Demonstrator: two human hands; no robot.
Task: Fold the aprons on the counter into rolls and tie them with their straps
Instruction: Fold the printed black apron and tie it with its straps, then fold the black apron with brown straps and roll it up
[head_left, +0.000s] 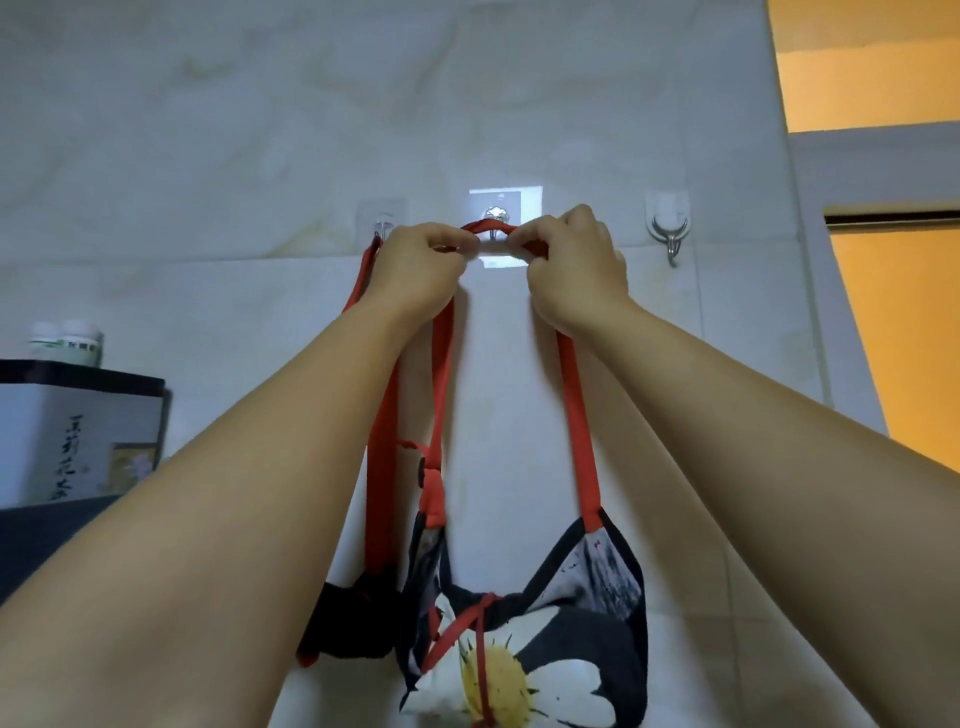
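Far left, mid-height: white box (78, 441), two pale bottles (65, 340) on top. Left of centre, a dark bundle (348, 623) hangs by a red band (381, 493) from the left hook (383, 228). Left hand (415, 270) and right hand (576, 270), both raised to upper centre, fingers curled, pinch the red neck strap (488, 226) looped at the middle hook (497, 215). The floral apron (545, 649), bunched and cross-tied in red, hangs bottom centre. Right hook (670, 236) bare.
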